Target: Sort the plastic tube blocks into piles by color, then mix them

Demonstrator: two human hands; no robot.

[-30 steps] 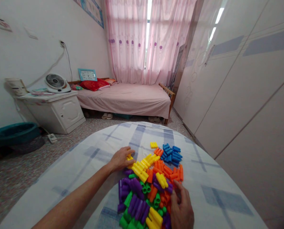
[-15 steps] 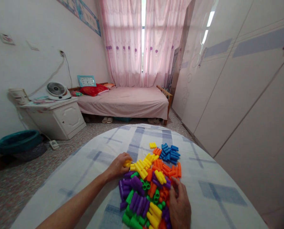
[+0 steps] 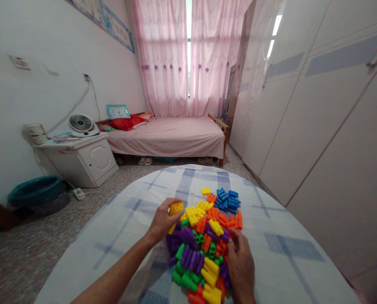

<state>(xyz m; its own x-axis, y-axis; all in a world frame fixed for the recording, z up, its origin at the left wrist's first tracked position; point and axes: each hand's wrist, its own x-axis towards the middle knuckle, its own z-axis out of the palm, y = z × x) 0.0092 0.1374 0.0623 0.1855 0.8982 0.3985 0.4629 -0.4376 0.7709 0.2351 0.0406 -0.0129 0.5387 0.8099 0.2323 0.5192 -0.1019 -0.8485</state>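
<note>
My left hand [image 3: 163, 219] is closed around a yellow toy block [image 3: 176, 208] made of joined tubes, at the pile's left edge. Close by lie more yellow blocks [image 3: 193, 214], and purple blocks [image 3: 191, 259] sit lower down. At the pile's right side rests my right hand [image 3: 241, 264], its thumb and forefinger apart and nothing visible between them. Its fingertips are near a purple block [image 3: 225, 234] and orange blocks [image 3: 234, 221]; the other fingers are partly hidden. Green blocks [image 3: 185, 278] are mixed in at the front.
Blue blocks [image 3: 228, 200] form a heap at the back right of the pile. A checked cloth [image 3: 296, 249] covers the rounded table. Beyond stand a bed [image 3: 166, 133], a white cabinet [image 3: 90, 162] with a fan [image 3: 82, 125], a bin [image 3: 36, 192] and a wardrobe [image 3: 308, 126].
My left hand has lifted slightly and moved right, and the yellow block in it now shows more clearly. My right hand stays beside the pile. The view has shifted a little.
</note>
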